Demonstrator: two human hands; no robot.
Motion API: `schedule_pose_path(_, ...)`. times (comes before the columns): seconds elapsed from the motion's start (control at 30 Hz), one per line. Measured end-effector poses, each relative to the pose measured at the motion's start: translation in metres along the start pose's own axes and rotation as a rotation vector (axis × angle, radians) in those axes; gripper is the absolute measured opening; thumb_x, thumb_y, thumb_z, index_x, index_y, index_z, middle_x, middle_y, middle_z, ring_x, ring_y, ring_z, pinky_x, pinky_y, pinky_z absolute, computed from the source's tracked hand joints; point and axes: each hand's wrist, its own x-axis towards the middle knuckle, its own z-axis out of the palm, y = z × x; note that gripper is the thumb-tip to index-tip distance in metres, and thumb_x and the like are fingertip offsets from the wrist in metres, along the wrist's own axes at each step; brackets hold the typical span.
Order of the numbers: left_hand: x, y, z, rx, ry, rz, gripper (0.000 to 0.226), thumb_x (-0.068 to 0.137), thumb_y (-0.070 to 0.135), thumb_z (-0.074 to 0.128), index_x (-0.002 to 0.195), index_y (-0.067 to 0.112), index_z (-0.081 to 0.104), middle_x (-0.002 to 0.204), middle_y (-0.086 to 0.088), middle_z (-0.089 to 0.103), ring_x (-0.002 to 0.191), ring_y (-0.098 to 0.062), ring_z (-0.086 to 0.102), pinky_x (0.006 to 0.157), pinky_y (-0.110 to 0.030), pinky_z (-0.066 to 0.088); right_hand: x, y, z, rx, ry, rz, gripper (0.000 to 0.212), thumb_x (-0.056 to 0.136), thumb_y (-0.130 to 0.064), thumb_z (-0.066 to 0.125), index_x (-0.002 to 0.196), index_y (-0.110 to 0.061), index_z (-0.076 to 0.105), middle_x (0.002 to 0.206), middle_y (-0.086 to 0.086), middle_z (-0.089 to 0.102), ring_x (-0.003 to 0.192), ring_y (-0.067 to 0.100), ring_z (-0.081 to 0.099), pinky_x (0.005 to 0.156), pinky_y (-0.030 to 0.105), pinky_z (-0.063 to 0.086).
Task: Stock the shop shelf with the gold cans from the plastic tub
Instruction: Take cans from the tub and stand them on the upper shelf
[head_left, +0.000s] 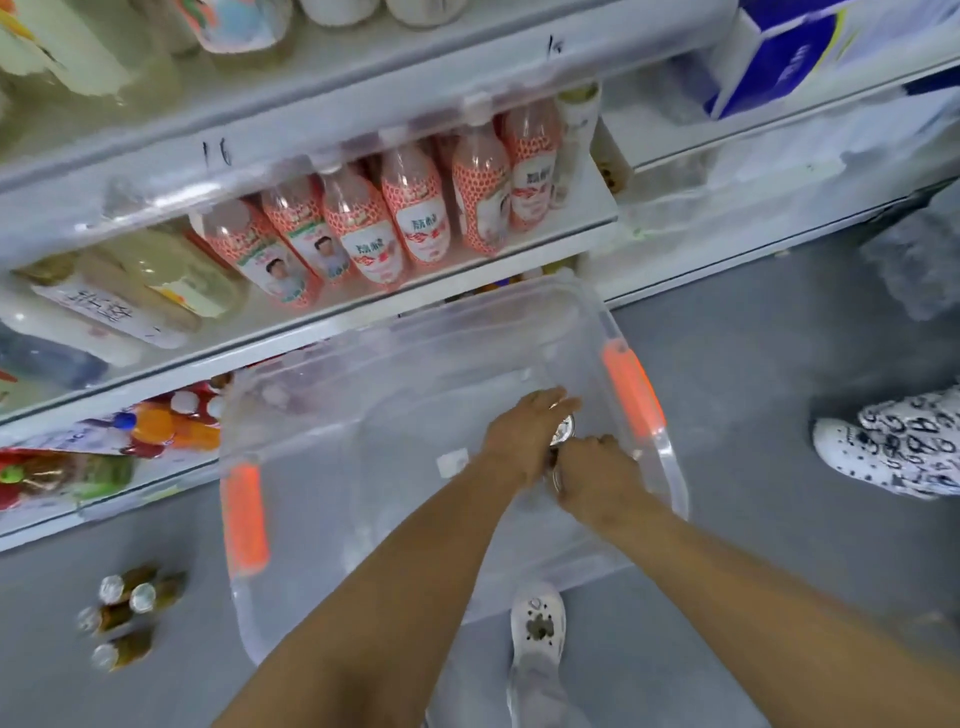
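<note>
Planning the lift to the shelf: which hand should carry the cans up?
Probably left: the left hand is on the cans on the shelf side; the right hand is nearer the tub wall.

Single head-worn, wide-angle view, looking steeply down and forward from above the person's own forearms. The clear plastic tub (457, 415) on the grey floor (753, 389) fills the centre, close below the lens. The shop shelf (322, 332) runs across the far and left side, seen obliquely from above, its tiers bowed by lens distortion. The person's white shoe (537, 629) appears at the near edge, almost beneath the camera. No second view is provided.
</note>
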Motion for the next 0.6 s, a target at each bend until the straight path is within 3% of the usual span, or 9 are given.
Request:
schedule_pose_path(0.13, 0.008, -0.011, -0.002, 0.012, 0.056, -0.011, 0.063, 0.085, 0.024, 0.069, 0.142, 0.026, 0.044, 0.141, 0.003, 0.042, 0.128, -0.019, 0.038, 0.093, -0.034, 0.042, 0.002, -0.002, -0.001, -0.213, 0.005, -0.082, 0.030, 0.089, -0.009, 0.053, 0.118, -0.015, 0.056, 0.118, 0.005, 0.063, 0.116, 0.024, 0.053, 0.093, 0.027, 0.038)
schedule_pose_path(0.3, -0.013, -0.040, -0.006, 0.001, 0.127, -0.143, 0.063, 0.082, 0.035, 0.072, 0.138, 0.029, 0.044, 0.132, 0.003, 0.046, 0.120, -0.020, 0.043, 0.092, -0.040, 0.047, 0.007, -0.006, -0.007, -0.354, -0.052, -0.154, 0.041, 0.085, -0.015, 0.063, 0.124, -0.013, 0.050, 0.121, 0.003, 0.059, 0.116, 0.024, 0.055, 0.091, 0.028, 0.041)
schedule_pose_path(0.47, -0.061, -0.058, -0.026, -0.114, 0.155, -0.279, 0.072, 0.076, 0.035, 0.076, 0.140, 0.024, 0.044, 0.131, 0.001, 0.048, 0.121, -0.022, 0.043, 0.098, -0.035, 0.042, 0.000, -0.003, -0.018, -0.077, -0.035, -0.091, 0.038, 0.082, -0.032, 0.062, 0.114, -0.013, 0.050, 0.116, 0.007, 0.060, 0.110, 0.027, 0.054, 0.080, 0.031, 0.043)
schedule_pose_path(0.6, -0.115, -0.053, -0.053, -0.339, 0.289, -0.363, 0.067, 0.071, 0.026, 0.081, 0.130, 0.016, 0.050, 0.126, -0.004, 0.057, 0.116, -0.025, 0.054, 0.098, -0.036, 0.044, -0.028, -0.004, -0.058, 0.259, -0.036, -0.136, 0.064, 0.073, -0.052, 0.068, 0.117, -0.013, 0.042, 0.109, 0.007, 0.060, 0.103, 0.028, 0.056, 0.075, 0.034, 0.046)
